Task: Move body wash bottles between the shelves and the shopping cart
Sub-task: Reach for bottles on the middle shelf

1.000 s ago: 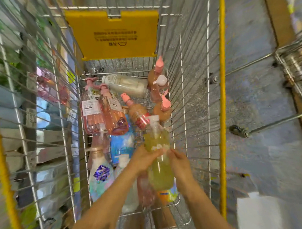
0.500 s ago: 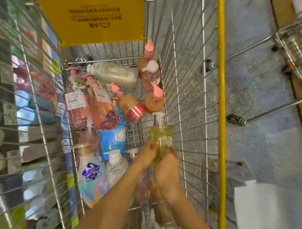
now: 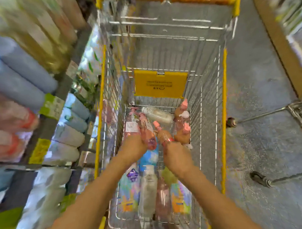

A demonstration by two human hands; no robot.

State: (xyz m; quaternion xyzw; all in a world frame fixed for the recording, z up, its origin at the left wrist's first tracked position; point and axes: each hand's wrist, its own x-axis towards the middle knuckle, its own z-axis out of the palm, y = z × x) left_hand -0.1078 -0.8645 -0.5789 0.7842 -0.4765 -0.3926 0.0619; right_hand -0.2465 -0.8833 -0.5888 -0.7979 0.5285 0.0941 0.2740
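Left hand (image 3: pixel 133 147) reaches down into the shopping cart (image 3: pixel 223 111) and lies over the near end of a pink bottle (image 3: pixel 147 131); motion blur hides the fingers, so whether they curl round the bottle or only rest on it cannot be told. Right hand (image 3: pixel 175 153) meets the red-banded near end of an amber bottle with a pink cap (image 3: pixel 162 133); its fingers appear to close on that end, though blur leaves the grip uncertain. Both forearms enter from the near edge, the left one crossing the cart's left wall.

Between the hands lies a blue bottle (image 3: pixel 149 157), partly covered by them. Nearer, a row of bottles lies lengthwise on the cart floor, among them a white pump bottle (image 3: pixel 147 188) and a colourful bottle with a purple emblem (image 3: pixel 130 185); their labels are unreadable. Farther in, a pale bottle (image 3: pixel 157 114) lies crosswise below the yellow flap (image 3: pixel 160 84), and amber bottles with pink caps (image 3: pixel 182 132) stand in the far right corner.

Shelves (image 3: pixel 49 107) at left hold blurred bottles. A second cart (image 3: pixel 299 112) is cut off at right.
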